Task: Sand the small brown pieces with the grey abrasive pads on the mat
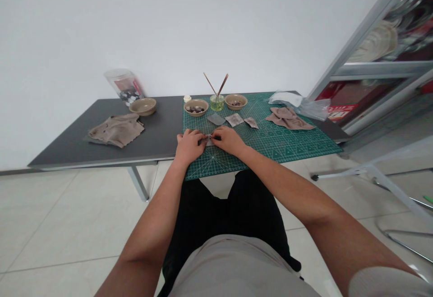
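My left hand (191, 144) and my right hand (228, 139) meet over the front of the green cutting mat (270, 146). Their fingertips pinch close together at a small dark thing, too tiny to make out. Beneath it shows a small pale scrap (210, 143), partly covered by the fingers. Just beyond my hands lie a grey square of sheet (216, 119), a stained greyish square (234, 119) and a smaller stained piece (251, 122).
Behind stand a bowl of dark pieces (196, 107), a glass jar (217, 103) with two brushes, and another bowl (236, 102). Brown cloth (117, 130), an empty bowl (143, 107) and a clear tub (124, 86) are left. Cloth (289, 118) and a plastic bag (304, 104) lie right.
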`<control>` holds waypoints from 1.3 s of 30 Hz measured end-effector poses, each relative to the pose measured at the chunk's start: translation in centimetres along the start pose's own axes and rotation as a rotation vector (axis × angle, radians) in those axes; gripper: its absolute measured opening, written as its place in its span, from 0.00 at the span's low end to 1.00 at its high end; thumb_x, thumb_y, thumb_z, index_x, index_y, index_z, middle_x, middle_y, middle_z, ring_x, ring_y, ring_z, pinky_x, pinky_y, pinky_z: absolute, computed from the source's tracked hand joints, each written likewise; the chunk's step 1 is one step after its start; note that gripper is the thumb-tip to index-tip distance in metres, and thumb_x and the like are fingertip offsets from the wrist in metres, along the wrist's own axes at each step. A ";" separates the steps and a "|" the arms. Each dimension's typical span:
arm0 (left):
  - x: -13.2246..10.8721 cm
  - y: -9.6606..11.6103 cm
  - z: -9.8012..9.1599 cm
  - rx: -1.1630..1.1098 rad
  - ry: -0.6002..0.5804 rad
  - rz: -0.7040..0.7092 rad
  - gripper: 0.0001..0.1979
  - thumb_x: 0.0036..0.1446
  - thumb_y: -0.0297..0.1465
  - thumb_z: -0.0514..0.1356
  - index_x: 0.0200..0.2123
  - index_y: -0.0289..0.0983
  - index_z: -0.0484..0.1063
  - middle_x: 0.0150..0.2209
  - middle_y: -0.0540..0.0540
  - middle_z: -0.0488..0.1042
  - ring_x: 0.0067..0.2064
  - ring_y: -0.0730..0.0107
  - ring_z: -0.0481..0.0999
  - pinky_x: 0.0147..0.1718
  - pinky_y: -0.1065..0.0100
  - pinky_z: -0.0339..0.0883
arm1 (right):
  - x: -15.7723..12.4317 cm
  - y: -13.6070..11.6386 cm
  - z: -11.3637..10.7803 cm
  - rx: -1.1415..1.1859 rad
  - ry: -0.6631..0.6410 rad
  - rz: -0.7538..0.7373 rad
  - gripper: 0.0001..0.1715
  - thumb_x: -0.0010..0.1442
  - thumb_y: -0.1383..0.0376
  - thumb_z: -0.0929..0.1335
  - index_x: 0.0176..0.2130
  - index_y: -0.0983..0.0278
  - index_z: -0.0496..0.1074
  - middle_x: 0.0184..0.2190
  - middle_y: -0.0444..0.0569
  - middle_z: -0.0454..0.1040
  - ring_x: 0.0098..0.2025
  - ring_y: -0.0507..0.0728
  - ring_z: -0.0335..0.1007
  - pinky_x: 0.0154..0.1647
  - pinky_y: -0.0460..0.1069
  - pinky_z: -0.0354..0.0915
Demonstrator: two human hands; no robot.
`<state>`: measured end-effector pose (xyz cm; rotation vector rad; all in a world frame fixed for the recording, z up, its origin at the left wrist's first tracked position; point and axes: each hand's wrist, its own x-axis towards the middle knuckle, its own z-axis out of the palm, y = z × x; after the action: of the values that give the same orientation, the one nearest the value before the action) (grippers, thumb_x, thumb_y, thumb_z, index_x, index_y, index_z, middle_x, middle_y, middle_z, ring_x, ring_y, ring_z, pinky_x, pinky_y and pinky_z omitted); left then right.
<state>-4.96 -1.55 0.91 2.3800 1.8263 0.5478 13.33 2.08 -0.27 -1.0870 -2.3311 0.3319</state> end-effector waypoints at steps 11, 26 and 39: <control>0.1 0.0 0.4 0.001 0.029 0.002 0.14 0.62 0.34 0.54 0.43 0.44 0.79 0.47 0.44 0.78 0.51 0.50 0.68 0.49 0.46 0.60 | 1.6 0.6 0.1 -0.006 -0.039 -0.023 0.03 0.57 0.71 0.70 0.31 0.66 0.77 0.34 0.51 0.77 0.41 0.57 0.71 0.47 0.51 0.62; 0.3 -0.4 0.7 -0.047 0.051 -0.004 0.12 0.60 0.30 0.54 0.41 0.44 0.77 0.44 0.44 0.78 0.51 0.50 0.69 0.50 0.47 0.59 | 2.3 0.3 0.2 -0.025 -0.032 0.014 0.06 0.58 0.71 0.69 0.29 0.66 0.76 0.33 0.50 0.76 0.40 0.57 0.70 0.46 0.51 0.62; 0.4 -0.3 0.5 -0.098 0.053 -0.064 0.09 0.58 0.28 0.56 0.43 0.42 0.68 0.43 0.45 0.77 0.50 0.55 0.72 0.53 0.53 0.60 | 1.1 0.5 -0.4 -0.032 -0.065 -0.013 0.06 0.59 0.69 0.69 0.31 0.65 0.77 0.34 0.50 0.76 0.41 0.56 0.70 0.45 0.50 0.62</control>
<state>-5.00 -1.05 0.42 2.2567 1.8442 0.6837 13.31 3.26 0.23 -1.0909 -2.4077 0.3307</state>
